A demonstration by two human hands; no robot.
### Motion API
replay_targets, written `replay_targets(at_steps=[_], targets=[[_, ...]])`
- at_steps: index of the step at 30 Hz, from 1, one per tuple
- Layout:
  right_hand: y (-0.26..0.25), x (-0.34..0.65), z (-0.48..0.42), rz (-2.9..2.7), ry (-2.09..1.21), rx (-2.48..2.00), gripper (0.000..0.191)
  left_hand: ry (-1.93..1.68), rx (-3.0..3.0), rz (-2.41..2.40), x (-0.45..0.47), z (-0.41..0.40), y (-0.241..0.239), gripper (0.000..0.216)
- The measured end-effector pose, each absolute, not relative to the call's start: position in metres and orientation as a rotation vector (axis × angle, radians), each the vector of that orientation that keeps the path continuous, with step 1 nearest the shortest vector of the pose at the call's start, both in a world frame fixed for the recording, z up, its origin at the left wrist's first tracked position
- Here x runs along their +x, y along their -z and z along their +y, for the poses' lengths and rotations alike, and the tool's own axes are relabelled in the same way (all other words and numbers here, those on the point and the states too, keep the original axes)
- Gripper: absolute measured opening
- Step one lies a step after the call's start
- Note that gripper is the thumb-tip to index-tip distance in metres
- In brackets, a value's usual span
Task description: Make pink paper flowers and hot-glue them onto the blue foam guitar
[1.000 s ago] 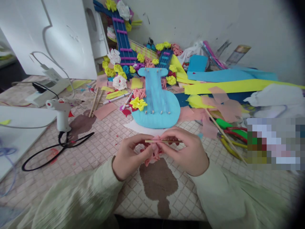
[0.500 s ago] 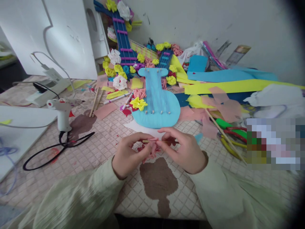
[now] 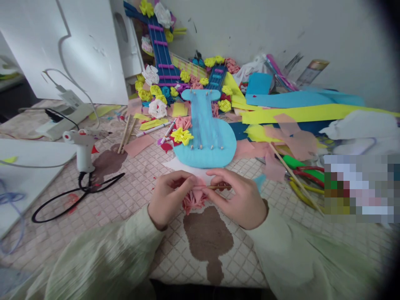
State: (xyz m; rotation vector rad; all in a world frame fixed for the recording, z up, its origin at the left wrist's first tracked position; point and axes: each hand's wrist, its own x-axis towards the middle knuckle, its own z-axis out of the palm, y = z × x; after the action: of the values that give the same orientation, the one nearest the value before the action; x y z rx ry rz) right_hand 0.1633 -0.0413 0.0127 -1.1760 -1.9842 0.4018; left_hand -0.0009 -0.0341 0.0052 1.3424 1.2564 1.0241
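Observation:
My right hand pinches a thin wooden stick between thumb and fingers. Closed at the fingertips, my left hand grips one end of a small pink paper strip, which meets the stick between the hands. Below the fingertips lie crumpled pink paper pieces on the quilted tablecloth. Just beyond both hands is a light-blue guitar-shaped cutout with strings and small pegs. A yellow paper flower and a pink one sit along its left side.
To the left stands a white glue gun with a looping black cord. On the right are a loose wooden stick and tools with green, red and yellow handles. Dark-blue guitar shapes and paper flowers lean at the back wall.
The left fingers have shifted slightly back from the stick, and the pink strip now shows stretched between the hands. The stick's left end no longer shows beside the left fingers.

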Motion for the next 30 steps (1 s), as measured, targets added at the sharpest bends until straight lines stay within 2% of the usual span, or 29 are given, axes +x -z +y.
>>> replay_targets(at_steps=[12, 18, 21, 30], targets=[[-0.012, 0.162, -0.046, -1.989, -0.375, -1.123, 0.019, -1.099, 1.243, 1.278, -0.002, -0.03, -0.008, 0.018], [-0.013, 0.164, -0.045, -1.973, -0.395, -1.123, 0.018, -0.905, 1.242, 1.134, -0.003, -0.033, -0.01, 0.018], [-0.013, 0.165, -0.045, -1.983, -0.4, -1.129, 0.018, -0.928, 1.183, 1.119, -0.001, -0.033, -0.011, 0.018], [-0.015, 0.162, -0.045, -1.993, -0.382, -1.116, 0.007, -0.997, 1.093, 1.014, -0.004, -0.03, 0.0, 0.023]])
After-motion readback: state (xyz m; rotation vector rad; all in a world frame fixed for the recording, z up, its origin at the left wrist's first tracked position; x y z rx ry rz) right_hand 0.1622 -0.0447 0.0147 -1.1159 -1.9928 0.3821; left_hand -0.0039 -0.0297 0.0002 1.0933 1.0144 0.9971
